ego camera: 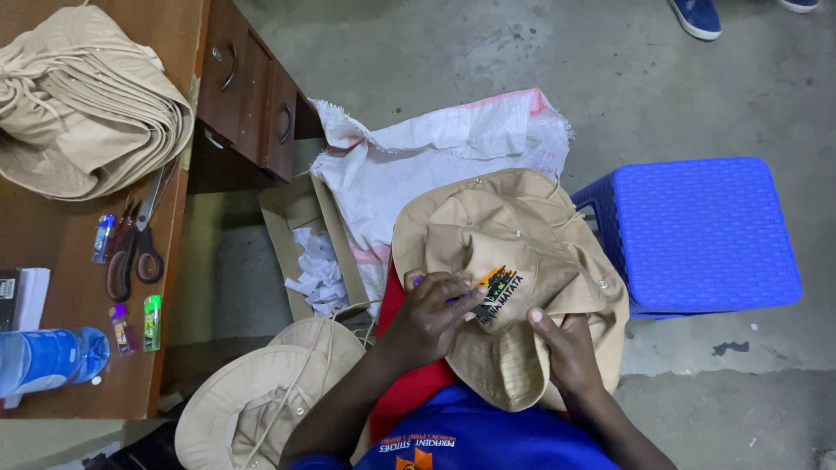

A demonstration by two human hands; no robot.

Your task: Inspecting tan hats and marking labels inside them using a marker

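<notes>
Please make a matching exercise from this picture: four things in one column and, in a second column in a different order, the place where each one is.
Things:
1. blue woven plastic stool
2. brown-handled metal scissors
3. beige fabric hat with embroidered patch
4. pile of white paper scraps

Places:
A. inside the open cardboard box on the floor
B. on the brown wooden desk, below the stack of beige hats
C. held between the left hand and right hand
D. on the concrete floor, at the right

Pairs: 1-D, 2-B, 3-C, 4-A
</notes>
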